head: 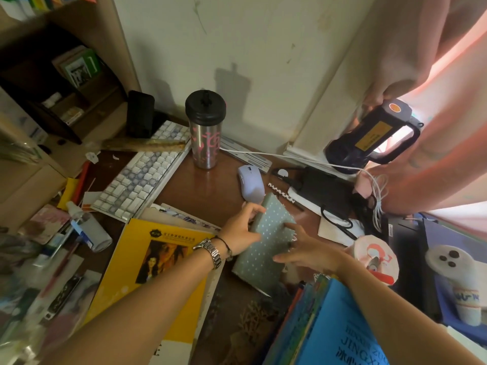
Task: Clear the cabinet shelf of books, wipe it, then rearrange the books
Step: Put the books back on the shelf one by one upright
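Between the two hands, low over the bench (pixel 210 185), sits the grey-green dotted book (pixel 266 241), and that's where the action is. From the head view, the left hand (pixel 241 233) curls round the book's left edge, thumb on the cover and fingers tucked at the far corner. The right hand (pixel 303 248) lies flatter, fingers spread against the right edge and cover, more pressing than clamping. So the book is held between them, tilted, its lower corner down among the clutter.

Risk one, I'd say: that right-side hold looks loose, and if the left lets go first the book could slide off toward the person.

Just beyond the left fingertips is the pale mouse (pixel 251 185), almost touching the book's top corner; a push forward would shunt it. Farther past it stands the steel tumbler (pixel 205 130), tall and narrow, easy to tip if the book swings up carelessly.

Under the left forearm lies the yellow book (pixel 155 262), and under the right forearm the blue books (pixel 329 325) lean in a loose stack; a dragged elbow could topple them. Right of the hands, a white cable (pixel 376 191) loops near the edge, ready to snag.
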Tool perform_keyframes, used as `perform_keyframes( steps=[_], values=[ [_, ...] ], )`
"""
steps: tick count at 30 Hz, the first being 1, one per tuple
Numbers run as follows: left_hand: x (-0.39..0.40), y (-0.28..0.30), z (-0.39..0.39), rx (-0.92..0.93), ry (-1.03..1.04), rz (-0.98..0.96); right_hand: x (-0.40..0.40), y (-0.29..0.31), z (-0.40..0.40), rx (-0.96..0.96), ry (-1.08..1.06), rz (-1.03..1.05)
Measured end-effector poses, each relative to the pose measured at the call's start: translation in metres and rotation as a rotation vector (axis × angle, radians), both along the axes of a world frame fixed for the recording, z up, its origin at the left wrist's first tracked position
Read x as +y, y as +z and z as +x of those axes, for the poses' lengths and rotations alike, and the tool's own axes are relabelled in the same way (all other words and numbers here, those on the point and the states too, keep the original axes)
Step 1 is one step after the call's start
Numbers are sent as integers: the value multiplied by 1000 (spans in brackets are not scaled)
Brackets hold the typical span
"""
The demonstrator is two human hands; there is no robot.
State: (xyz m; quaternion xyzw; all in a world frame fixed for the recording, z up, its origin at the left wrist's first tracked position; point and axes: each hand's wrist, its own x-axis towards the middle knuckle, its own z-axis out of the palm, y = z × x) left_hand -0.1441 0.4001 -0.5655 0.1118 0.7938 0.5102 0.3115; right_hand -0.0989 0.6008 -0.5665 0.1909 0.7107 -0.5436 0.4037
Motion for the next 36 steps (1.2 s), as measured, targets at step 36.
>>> perform_keyframes(
  steps=[36],
  values=[
    [-39,16,84,-272,108,205,-47,74,-2,258,-18,481]
  ],
)
